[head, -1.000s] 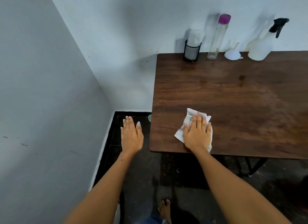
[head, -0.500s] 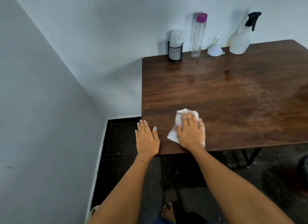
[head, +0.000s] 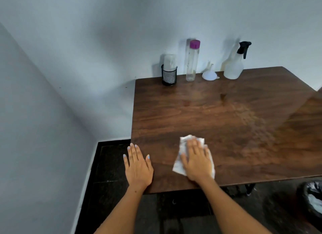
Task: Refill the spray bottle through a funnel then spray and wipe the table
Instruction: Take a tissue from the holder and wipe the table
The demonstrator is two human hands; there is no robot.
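My right hand [head: 196, 159] lies flat with straight fingers on a white paper towel [head: 177, 165], pressing it onto the dark wooden table [head: 226, 122] near the front left corner. My left hand [head: 138, 167] is spread flat over the table's left front corner, holding nothing. At the back edge against the wall stand a white spray bottle with a black trigger [head: 234, 66], a small white funnel [head: 209, 74] turned mouth down, and a tall clear bottle with a purple cap [head: 192, 61]. A damp sheen shows on the table's right half.
A black mesh cup holding white paper [head: 169, 74] stands at the table's back left corner. A bin with a black liner [head: 312, 199] sits on the dark floor at the lower right. Walls close in at the left and behind.
My left hand has come from over the floor to the table's left front corner. My right hand has slid the towel slightly right along the front of the table. The view has shifted.
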